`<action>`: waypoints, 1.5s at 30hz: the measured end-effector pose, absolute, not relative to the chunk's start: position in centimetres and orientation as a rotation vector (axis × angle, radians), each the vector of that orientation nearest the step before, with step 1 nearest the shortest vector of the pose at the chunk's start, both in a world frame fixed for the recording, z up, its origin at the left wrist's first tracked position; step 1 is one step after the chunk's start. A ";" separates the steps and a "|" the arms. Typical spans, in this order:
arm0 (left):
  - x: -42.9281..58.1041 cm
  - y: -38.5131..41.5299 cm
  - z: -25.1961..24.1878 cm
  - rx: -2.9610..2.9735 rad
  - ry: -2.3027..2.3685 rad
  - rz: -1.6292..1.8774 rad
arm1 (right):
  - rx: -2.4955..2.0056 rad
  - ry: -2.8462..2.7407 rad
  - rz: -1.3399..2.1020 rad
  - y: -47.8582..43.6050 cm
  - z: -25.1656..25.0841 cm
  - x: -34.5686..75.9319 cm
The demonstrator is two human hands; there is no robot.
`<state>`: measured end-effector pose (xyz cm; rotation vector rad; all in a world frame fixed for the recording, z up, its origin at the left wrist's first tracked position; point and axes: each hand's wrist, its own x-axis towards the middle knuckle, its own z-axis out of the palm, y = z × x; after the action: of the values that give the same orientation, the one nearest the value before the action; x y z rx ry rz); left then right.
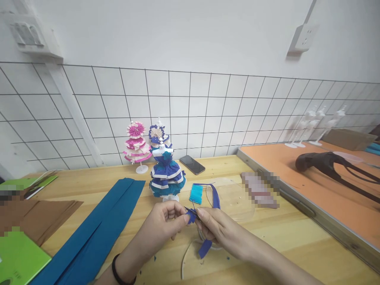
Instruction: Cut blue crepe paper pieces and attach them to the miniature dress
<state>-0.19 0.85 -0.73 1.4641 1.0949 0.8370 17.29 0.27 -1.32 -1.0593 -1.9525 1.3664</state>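
Above the wooden table, my left hand point(168, 221) pinches a small piece of dark blue paper point(191, 216) between thumb and fingers. My right hand point(215, 225) is closed around a small dark pointed tool point(190, 210), whose thin tips meet the blue paper; its exact kind is too small to make out. Blue paper strips point(215, 198) curl beside and beneath my right hand. Just behind the hands lies a pleated light blue paper piece point(196, 194). A small dress-form figure in a blue and teal layered paper dress point(168, 174) stands upright behind my left hand.
Pink point(136, 142) and blue-and-cream point(157, 134) dressed figures stand at the back, near a phone point(192, 164). Teal paper point(103, 225) and brown paper point(50, 217) lie left. A clear plastic sheet point(234, 198) lies right; an orange-topped surface point(297, 174) with a raised edge adjoins.
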 end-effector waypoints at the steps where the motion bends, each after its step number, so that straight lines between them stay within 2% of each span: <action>1: -0.2 0.8 -0.8 1.464 1.094 0.832 | -1.062 -1.953 1.365 0.3 -1.3 17.3; 45: 0.3 0.9 -1.7 1.393 1.024 0.854 | -1.044 -1.941 1.335 0.3 -0.9 17.1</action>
<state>0.26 0.92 -1.68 1.3934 1.0242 0.8541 17.15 0.29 -0.92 -1.0441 -1.9406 1.3351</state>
